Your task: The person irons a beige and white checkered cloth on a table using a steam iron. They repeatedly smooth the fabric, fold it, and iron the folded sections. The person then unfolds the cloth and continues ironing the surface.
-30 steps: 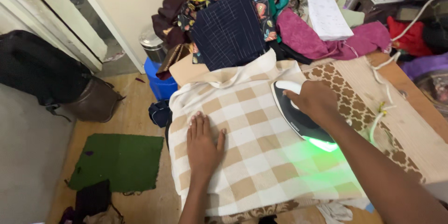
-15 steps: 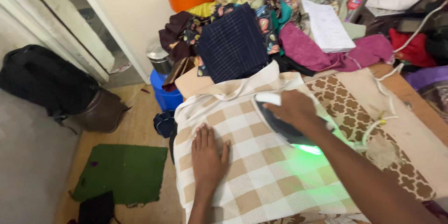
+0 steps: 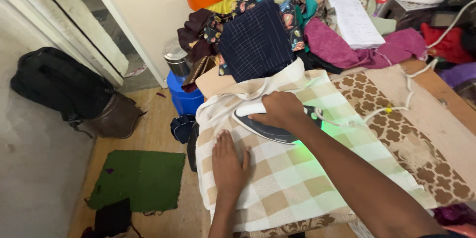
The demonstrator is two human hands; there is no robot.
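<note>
An iron [image 3: 270,128], dark-bodied with a white handle and a green glow at its rear, is set flat on a beige-and-white checked cloth [image 3: 292,168] spread over the table [image 3: 436,89]. Just beyond the cloth a heap of clothes [image 3: 258,34] is piled, topped by a dark blue checked piece; a white cord [image 3: 396,106] is trailed to the right. The handle is gripped by the closed right hand [image 3: 277,109]. The left hand [image 3: 229,166] is laid open, palm down, on the cloth near the iron
</note>
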